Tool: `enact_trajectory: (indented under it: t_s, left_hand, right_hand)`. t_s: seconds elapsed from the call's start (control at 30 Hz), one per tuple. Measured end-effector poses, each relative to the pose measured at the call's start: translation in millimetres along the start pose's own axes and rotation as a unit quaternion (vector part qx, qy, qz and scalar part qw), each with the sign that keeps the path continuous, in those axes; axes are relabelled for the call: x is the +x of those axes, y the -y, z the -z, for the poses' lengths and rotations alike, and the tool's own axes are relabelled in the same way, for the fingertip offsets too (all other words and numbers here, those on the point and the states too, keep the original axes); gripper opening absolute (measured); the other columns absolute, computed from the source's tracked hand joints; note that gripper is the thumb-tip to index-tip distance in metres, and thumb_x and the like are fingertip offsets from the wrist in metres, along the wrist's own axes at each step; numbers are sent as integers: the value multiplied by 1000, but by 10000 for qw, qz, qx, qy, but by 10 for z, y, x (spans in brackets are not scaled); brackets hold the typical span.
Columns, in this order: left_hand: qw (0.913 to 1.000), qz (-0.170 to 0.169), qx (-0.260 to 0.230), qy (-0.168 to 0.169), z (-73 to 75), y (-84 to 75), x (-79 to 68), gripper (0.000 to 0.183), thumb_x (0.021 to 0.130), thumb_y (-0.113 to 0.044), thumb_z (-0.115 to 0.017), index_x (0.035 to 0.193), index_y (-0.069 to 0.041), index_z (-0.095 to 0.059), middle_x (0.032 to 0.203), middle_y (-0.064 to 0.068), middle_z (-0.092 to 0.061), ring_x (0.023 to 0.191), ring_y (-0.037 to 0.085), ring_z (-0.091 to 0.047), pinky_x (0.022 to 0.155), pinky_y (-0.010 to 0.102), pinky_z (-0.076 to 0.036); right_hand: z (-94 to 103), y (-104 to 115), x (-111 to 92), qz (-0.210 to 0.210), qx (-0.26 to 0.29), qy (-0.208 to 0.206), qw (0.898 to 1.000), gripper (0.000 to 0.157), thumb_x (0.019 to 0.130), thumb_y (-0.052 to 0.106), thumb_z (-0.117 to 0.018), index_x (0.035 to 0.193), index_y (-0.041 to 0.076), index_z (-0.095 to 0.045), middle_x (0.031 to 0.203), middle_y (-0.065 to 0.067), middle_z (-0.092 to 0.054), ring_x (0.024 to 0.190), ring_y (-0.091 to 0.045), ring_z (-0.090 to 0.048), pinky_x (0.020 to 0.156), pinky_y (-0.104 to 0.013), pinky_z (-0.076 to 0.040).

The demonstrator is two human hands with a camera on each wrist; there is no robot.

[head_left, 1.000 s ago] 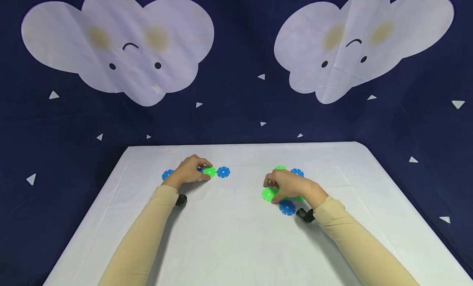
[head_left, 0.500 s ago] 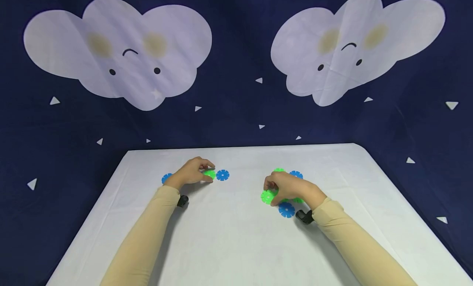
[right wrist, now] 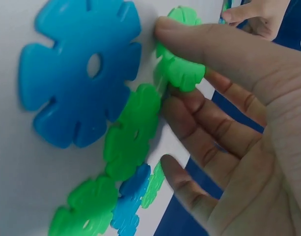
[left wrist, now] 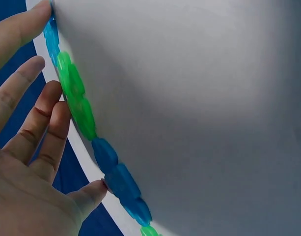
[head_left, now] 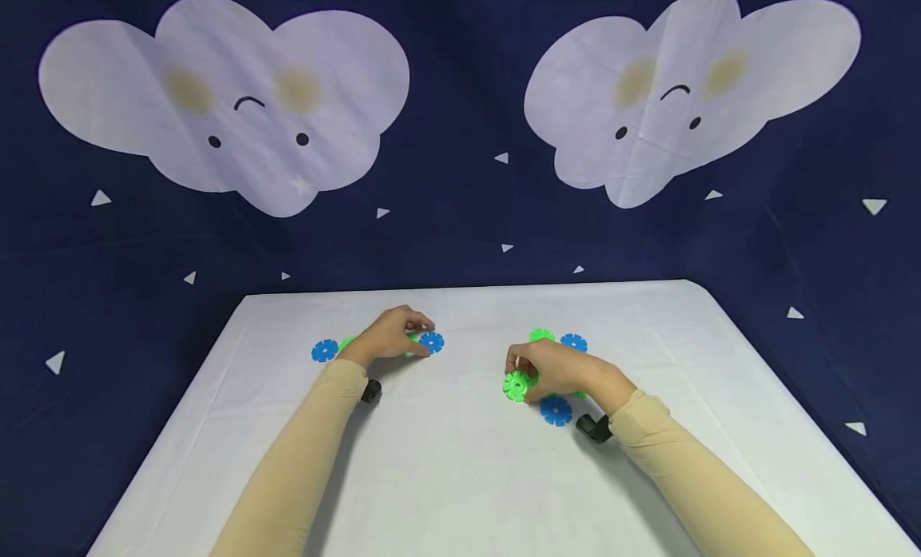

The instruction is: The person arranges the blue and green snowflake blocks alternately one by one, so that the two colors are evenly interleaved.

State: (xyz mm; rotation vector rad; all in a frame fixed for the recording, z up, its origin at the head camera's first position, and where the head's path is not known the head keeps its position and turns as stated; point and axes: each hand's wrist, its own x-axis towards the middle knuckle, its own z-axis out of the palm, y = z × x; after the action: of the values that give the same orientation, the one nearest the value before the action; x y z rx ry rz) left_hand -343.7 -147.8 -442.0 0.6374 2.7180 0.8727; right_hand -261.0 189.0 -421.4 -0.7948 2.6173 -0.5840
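In the head view, my left hand is over a row of flat notched plastic discs. Its thumb and fingertips reach either side of the blue disc at the row's right end. The left wrist view has those fingers spread along the row, near a green disc and a blue disc. With thumb and fingers, my right hand pinches a green disc, tilted up in the right wrist view. A blue disc lies just below this hand; part of the right cluster is hidden under it.
Behind the right hand lie a green disc and another blue disc. A blue disc marks the row's left end. The white table ends at a dark blue cloth printed with clouds.
My left hand has slid right along the row, from a green disc to the end blue one. The green disc at my right hand has tilted up from lying flat.
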Motion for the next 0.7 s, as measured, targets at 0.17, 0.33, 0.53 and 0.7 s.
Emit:
enact_trajectory:
  t_s: [0.17,0.33,0.53,0.7]
  left_hand:
    - [9999,57,-77,-40,-28,0,6,50,86,-23,-93,132,-16,-77,130,9,-66,125,31,-60,116,52,-49]
    - [9999,15,-89,-63,-39,-7,-11,47,86,-22,-93,130,-16,-78,132,9,-67,125,31,-60,116,52,-49]
    - [9999,65,-137,-60,-44,-28,-28,45,86,-21,-92,129,-16,-80,131,9,-66,126,30,-62,119,53,-47]
    - [9999,71,-83,-92,-47,-42,-18,45,86,-21,-93,128,-16,-80,129,8,-67,125,30,-62,119,52,-48]
  right_hand:
    - [-10,10,-5,121,-160,-33,9998,37,82,15,-93,112,18,-72,98,5,-70,91,-11,-62,85,-29,-56]
    - [-21,3,7,152,-322,-58,9993,37,82,17,-92,114,17,-74,95,8,-69,88,-9,-61,82,-28,-55]
    - [-46,-29,38,186,-437,-127,9988,39,81,21,-93,114,15,-74,94,9,-68,86,-8,-61,80,-28,-55]
    - [-41,-29,47,136,-337,-193,9992,40,79,22,-92,113,14,-74,94,8,-69,87,-10,-61,81,-28,-55]
